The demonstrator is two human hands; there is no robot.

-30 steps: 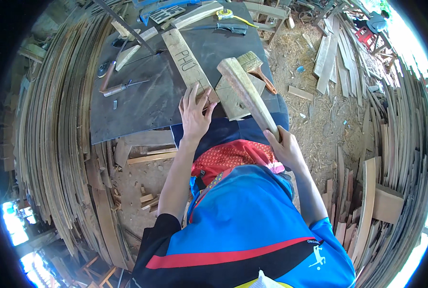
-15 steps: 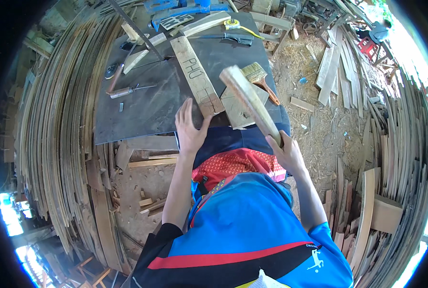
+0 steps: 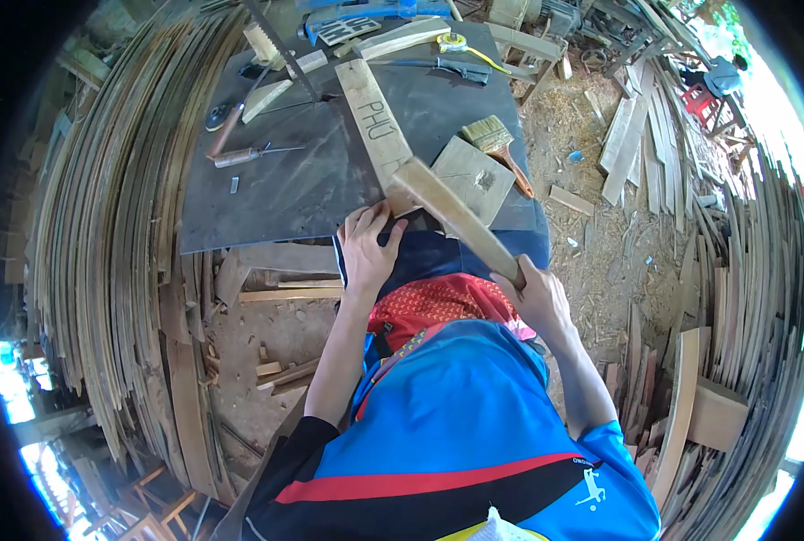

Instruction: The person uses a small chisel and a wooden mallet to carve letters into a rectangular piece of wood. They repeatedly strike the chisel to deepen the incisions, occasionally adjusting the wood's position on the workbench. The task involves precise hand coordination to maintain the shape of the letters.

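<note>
My left hand (image 3: 373, 243) has bent fingers on the near end of a long pale board (image 3: 372, 117) with dark hand lettering. My right hand (image 3: 532, 293) grips a thick wooden bar (image 3: 460, 221), which slants up over that board's near end; whether they touch I cannot tell. Right of the board, a square wooden piece (image 3: 460, 180) lies on the dark tabletop (image 3: 266, 207) with a wide paintbrush (image 3: 515, 167). An upright saw blade (image 3: 289, 59), a screwdriver (image 3: 235, 158) and a yellow tape measure (image 3: 451, 42) are farther from my hands.
Tall stacks of slats (image 3: 104, 270) line the left, more (image 3: 753, 270) the right. Loose planks (image 3: 632, 135) and offcuts lie on the dirt floor (image 3: 582, 252). At the back right another person (image 3: 722, 77) is beside a red stool (image 3: 699, 104).
The bar's upper end has come down and left over the board's near end. My left hand lifted off the board half a second ago and is back on its end.
</note>
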